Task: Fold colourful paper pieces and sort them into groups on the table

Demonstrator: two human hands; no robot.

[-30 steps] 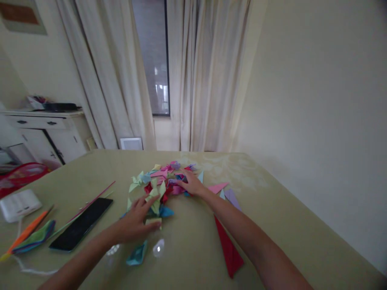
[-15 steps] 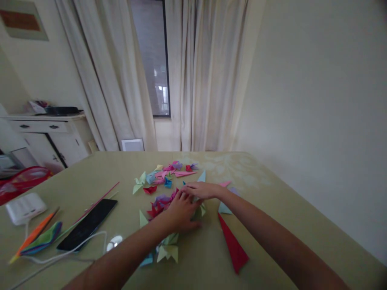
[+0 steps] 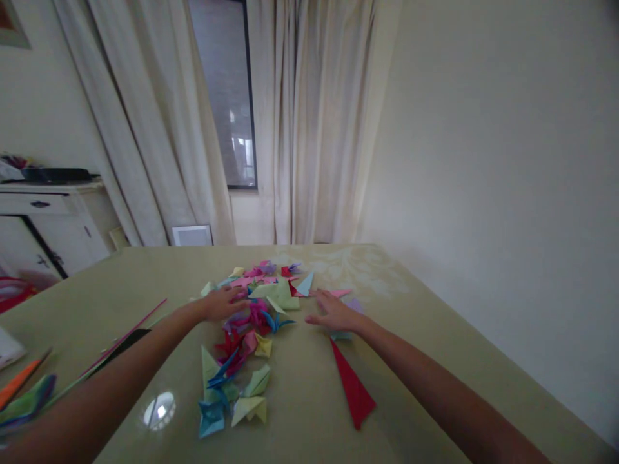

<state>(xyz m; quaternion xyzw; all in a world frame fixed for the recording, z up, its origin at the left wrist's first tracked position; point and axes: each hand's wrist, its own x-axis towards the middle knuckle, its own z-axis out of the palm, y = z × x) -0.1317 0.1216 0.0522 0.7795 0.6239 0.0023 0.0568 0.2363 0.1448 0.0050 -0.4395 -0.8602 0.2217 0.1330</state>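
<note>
Papers [image 3: 250,343]: folded into small, creased, pointed shapes in red, magenta, pink, green, yellow, blue and purple; strewn in a loose heap from near to far along the middle of the tabletop [image 3: 300,406].
Pale green piece [image 3: 283,296]: broad, lying over the far part of the heap; now in view where the right hand was half a second ago.
Left hand [image 3: 225,303]: open, fingers stretched over the heap's left side; whether touching, cannot tell.
Right hand [image 3: 334,312]: open, thumb apart from fingers, facing the heap across a gap.
Both hands: parted since half a second ago, then together over the papers.
Red piece [image 3: 352,386]: long wedge, flat, apart from the heap.
Phone [image 3: 123,349]: mostly hidden behind the left forearm, unlike before.
</note>
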